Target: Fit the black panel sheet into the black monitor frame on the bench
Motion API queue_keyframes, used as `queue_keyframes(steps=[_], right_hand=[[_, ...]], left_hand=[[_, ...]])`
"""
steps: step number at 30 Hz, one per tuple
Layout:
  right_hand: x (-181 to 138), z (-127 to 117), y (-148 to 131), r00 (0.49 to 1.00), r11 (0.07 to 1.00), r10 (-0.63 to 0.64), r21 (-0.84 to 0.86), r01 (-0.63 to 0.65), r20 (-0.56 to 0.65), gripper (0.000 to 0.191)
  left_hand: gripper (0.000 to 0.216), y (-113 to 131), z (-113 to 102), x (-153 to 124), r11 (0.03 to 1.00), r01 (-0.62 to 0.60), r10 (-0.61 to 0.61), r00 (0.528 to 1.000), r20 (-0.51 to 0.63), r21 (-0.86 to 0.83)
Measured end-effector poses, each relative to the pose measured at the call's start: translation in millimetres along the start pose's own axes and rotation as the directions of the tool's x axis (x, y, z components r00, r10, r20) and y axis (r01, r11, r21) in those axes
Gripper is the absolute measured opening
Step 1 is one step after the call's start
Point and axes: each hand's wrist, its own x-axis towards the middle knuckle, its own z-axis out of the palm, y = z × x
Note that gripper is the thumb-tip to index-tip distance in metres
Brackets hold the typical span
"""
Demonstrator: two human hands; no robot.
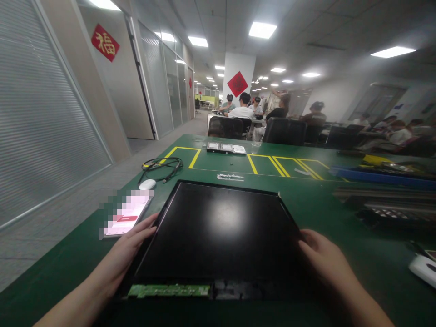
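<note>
A flat black LCD screen panel [221, 245] is before me, tilted with its glossy face up and a ceiling light mirrored in it. A strip of green circuit board [170, 290] runs along its near edge on the left. My left hand [131, 243] is closed on the panel's left side, fingers at the rim. On the opposite side my right hand [318, 250] grips the right edge, thumb on top; its other fingers are hidden underneath. Whether the panel touches the table below I cannot tell.
On the green table [85, 277] lie a lit tablet [126, 218], white mouse [147, 184] and black cable [163, 168] at left. Several hard drives [226, 148] and a clear cup [255, 146] stand farther back. A blue tray [381, 176] and a white device [422, 268] are at right. People sit beyond.
</note>
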Motion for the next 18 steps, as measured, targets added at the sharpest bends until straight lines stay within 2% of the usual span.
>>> queue_keyframes(steps=[6,12,18], right_hand=[[-1.9,-0.5,-3.9,0.999,0.999,-0.030,-0.017,0.030,-0.019,0.044],[-2.3,1.6,-4.7,0.997,0.997,-0.062,-0.046,0.060,-0.052,0.041],[-1.8,1.9,-3.7,0.998,0.997,-0.063,-0.045,0.063,-0.018,0.046]], left_hand=[[0.062,-3.6,0.7,4.0,0.999,-0.010,0.012,0.999,0.049,-0.039],[0.077,-8.4,-5.0,9.0,0.996,-0.091,0.089,0.992,0.091,0.017],[0.063,-5.3,-4.6,4.0,0.998,-0.045,0.041,0.996,0.084,0.048]])
